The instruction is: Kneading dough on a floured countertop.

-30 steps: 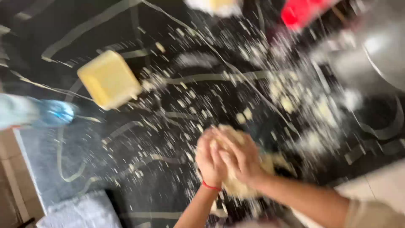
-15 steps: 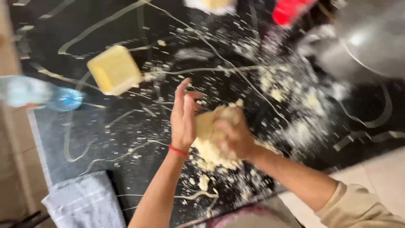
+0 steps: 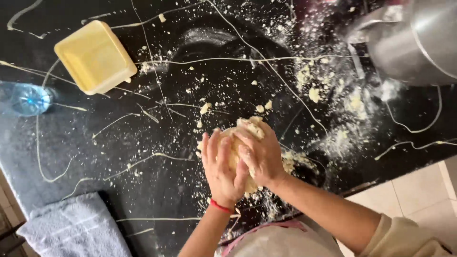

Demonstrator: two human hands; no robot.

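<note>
Floury black counter (image 3: pixel 143 157), left hand (image 3: pixel 221 166) and right hand (image 3: pixel 259 152) clasped together around dough lump (image 3: pixel 245 131)

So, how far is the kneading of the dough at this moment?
Partly done, it seems. The dough is already gathered into one pale lump, pressed between the left hand and the right hand over the black counter. Its surface looks rough, not smooth. Many crumbs lie loose around it, not yet worked in.
</note>
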